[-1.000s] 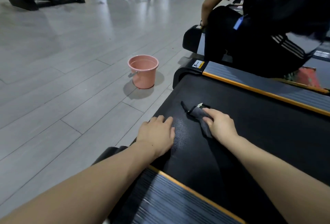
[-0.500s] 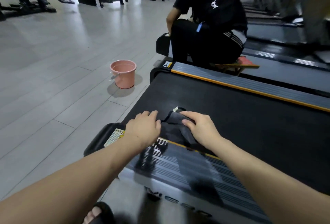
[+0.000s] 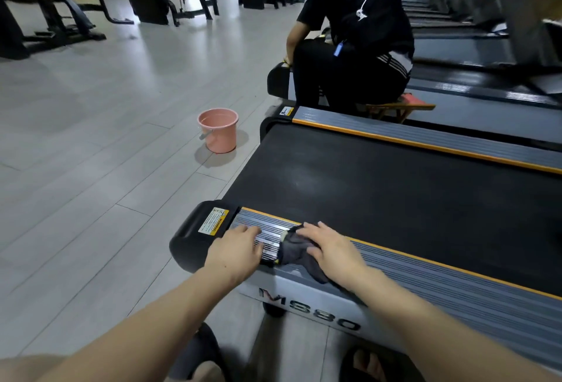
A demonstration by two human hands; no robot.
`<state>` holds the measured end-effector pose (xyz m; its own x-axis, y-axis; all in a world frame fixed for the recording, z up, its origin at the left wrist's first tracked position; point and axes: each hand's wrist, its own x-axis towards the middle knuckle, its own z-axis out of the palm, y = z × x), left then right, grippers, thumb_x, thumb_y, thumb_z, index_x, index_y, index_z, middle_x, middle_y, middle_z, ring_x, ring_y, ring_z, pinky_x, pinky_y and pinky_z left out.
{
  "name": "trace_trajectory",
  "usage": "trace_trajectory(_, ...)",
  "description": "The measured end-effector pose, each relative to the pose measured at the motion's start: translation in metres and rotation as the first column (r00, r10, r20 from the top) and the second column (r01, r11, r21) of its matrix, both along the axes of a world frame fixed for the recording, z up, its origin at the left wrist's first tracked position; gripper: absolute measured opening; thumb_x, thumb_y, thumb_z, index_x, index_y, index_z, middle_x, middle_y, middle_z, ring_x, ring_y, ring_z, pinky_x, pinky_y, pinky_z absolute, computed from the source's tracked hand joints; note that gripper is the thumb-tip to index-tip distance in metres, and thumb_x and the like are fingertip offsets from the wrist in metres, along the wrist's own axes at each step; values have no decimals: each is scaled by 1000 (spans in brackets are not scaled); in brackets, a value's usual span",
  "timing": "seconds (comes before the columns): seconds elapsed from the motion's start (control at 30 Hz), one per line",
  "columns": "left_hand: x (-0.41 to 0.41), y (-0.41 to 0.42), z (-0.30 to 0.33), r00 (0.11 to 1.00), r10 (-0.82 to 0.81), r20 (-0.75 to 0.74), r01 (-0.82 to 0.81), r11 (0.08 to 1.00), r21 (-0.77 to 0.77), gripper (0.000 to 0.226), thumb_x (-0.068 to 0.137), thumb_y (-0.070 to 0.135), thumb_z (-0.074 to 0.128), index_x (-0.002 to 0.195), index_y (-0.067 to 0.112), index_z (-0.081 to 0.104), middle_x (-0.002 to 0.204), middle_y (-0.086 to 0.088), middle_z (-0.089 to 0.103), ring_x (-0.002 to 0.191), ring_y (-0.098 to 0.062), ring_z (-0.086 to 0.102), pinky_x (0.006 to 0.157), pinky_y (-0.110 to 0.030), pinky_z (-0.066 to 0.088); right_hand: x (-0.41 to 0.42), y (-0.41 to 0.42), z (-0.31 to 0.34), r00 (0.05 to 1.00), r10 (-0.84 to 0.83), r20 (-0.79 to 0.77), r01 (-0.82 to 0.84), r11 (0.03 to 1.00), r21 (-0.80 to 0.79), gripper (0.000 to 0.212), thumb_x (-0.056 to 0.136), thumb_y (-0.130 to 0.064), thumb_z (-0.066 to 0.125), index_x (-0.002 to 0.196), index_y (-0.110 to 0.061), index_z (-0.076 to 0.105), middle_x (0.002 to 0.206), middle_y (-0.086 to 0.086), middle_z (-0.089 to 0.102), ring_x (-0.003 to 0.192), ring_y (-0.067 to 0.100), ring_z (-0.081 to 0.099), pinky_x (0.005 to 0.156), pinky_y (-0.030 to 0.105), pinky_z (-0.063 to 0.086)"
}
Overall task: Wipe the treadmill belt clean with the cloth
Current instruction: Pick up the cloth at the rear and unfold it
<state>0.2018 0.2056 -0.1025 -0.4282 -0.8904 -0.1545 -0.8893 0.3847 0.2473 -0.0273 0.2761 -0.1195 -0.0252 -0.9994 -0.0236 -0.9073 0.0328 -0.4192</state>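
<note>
Leftmost, a round pink plastic bucket (image 3: 218, 130) is standing on the pale tiled floor (image 3: 91, 144), apparently kept near for rinsing; no writing is showing on it. Next, a yellow-and-white warning sticker (image 3: 213, 221) is sitting on the black plastic end cap (image 3: 194, 235), the word "WARNING" legible, the finer print too small to read. The left hand (image 3: 235, 252) is lying flat, fingers straight and together, on the grey ribbed side rail (image 3: 425, 278), probably bracing the crouched body. Beside it, the right hand (image 3: 330, 249) is pressing, fingers spread, on the crumpled dark grey cloth (image 3: 299, 252), which is lying on that rail, just short of the black treadmill belt (image 3: 395, 193). Below, large lettering on the grey frame panel (image 3: 307, 302) is reading roughly "MS80". Farther right, a person in black clothing (image 3: 355, 41) is crouching at the neighbouring machine.
</note>
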Motion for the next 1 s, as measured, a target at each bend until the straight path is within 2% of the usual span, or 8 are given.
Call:
trace_trajectory(0.07, -2, -2, -7, 999, -25, 36, 26, 1000, -3, 41, 104, 40, 41, 143, 29, 45, 139, 0, 54, 122, -26, 54, 95, -42, 48, -5, 5, -6, 1000, -5, -4, 5, 999, 33, 53, 98, -25, 57, 145, -40, 39, 158, -14, 31, 149, 17, 21, 120, 39, 21)
trace_trajectory(0.17, -12, -8, -14, 999, -44, 3, 44, 999, -10, 41, 104, 39, 42, 142, 27, 47, 136, -2, 55, 122, -27, 54, 96, -43, 48, -16, 11, -7, 992, -110, 57, 112, 993, -33, 54, 93, -39, 62, 144, -36, 42, 151, -11, 42, 142, 13, 34, 116, 33, 30)
trace_trajectory(0.33, -44, -21, -19, 993, -119, -4, 118, 988, -101, 35, 105, 40, 41, 133, 25, 54, 127, -3, 61, 117, -29, 56, 91, -41, 47, -33, 18, -9, 930, -351, 108, 366, 913, -179, 20, 98, -31, 54, 111, -23, 66, 110, -2, 63, 109, 21, 55, 89, 31, 42)
trace_trajectory(0.4, -61, -29, -19, 989, -147, -30, 143, 984, -111, 34, 105, 39, 42, 134, 25, 54, 127, -3, 63, 120, -29, 55, 92, -42, 47, -39, 18, -12, 887, -445, 124, 459, 878, -137, 20, 97, -31, 55, 109, -21, 66, 102, 0, 61, 104, 24, 57, 84, 32, 41)
trace_trajectory(0.47, -78, -38, -22, 982, -164, -91, 158, 985, -67, 35, 104, 36, 46, 136, 23, 54, 129, -5, 64, 121, -30, 54, 93, -43, 49, -41, 16, -16, 867, -489, 98, 493, 870, -23, 33, 95, -37, 58, 121, -19, 64, 111, 4, 61, 109, 26, 57, 89, 34, 44)
trace_trajectory(0.63, -100, -62, -34, 961, -231, -152, 250, 960, 125, 41, 100, 28, 57, 140, 24, 53, 139, -4, 61, 129, -30, 51, 104, -45, 44, -38, 5, -27, 837, -537, 110, 523, 842, 131, 47, 96, -42, 55, 134, -14, 57, 126, 12, 60, 117, 31, 56, 96, 36, 45)
trace_trajectory(0.83, -99, -70, -41, 943, -323, -76, 331, 933, 144, 48, 100, 28, 58, 147, 26, 47, 142, -6, 55, 132, -33, 44, 110, -47, 38, -33, -8, -30, 764, -598, 243, 579, 801, 153, 7, 88, -25, 67, 87, -19, 67, 88, 1, 68, 88, 23, 63, 75, 30, 48)
trace_trajectory(1.0, -88, -62, -39, 931, -306, -199, 342, 922, 181, 53, 99, 22, 61, 150, 24, 46, 133, -11, 51, 128, -30, 47, 110, -34, 35, -26, 7, -15, 732, -491, 472, 556, 831, 1, 10, 97, -18, 56, 89, -24, 55, 85, -2, 62, 81, 19, 58, 71, 33, 45)
